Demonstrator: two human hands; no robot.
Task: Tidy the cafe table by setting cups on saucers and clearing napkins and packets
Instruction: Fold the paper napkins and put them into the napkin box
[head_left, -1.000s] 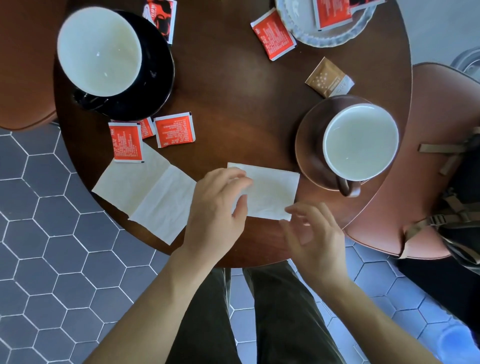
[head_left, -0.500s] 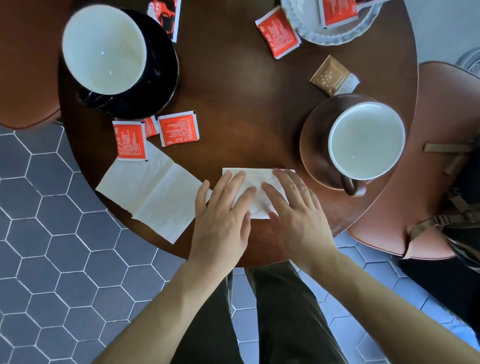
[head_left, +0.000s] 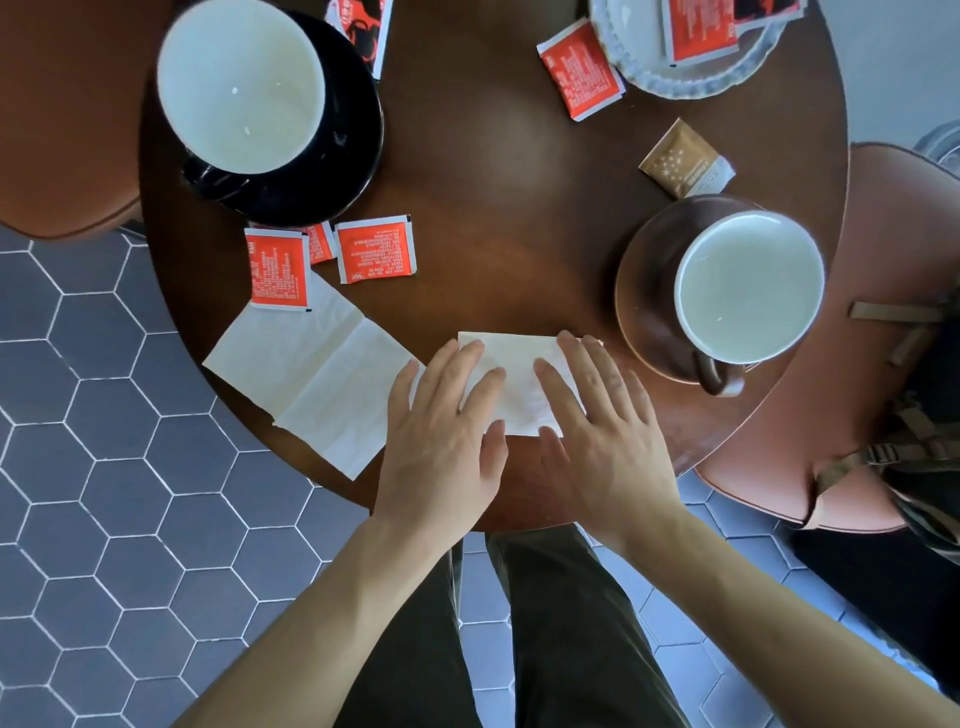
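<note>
A folded white napkin (head_left: 519, 384) lies near the front edge of the round wooden table (head_left: 493, 182). My left hand (head_left: 441, 441) and my right hand (head_left: 597, 431) both press flat on it, fingers spread. A larger unfolded napkin (head_left: 306, 379) lies to the left, its corner over the table edge. Several red packets (head_left: 376, 249) sit above it, one (head_left: 278, 270) resting on the napkin. A black cup (head_left: 241, 85) stands on a black saucer (head_left: 358, 130) at top left. A brown cup (head_left: 750, 286) stands on a brown saucer (head_left: 644, 291) at right.
A glass dish (head_left: 639, 52) with red packets sits at the top right, a red packet (head_left: 579, 73) beside it and a brown packet (head_left: 685, 161) below. Brown chairs (head_left: 883, 426) flank the table; a bag (head_left: 924, 467) rests on the right one. Hexagon-tiled floor lies below.
My right hand moved from hovering beside the napkin onto it. Both hands now lie flat on the napkin, which looks folded narrower than a second ago.
</note>
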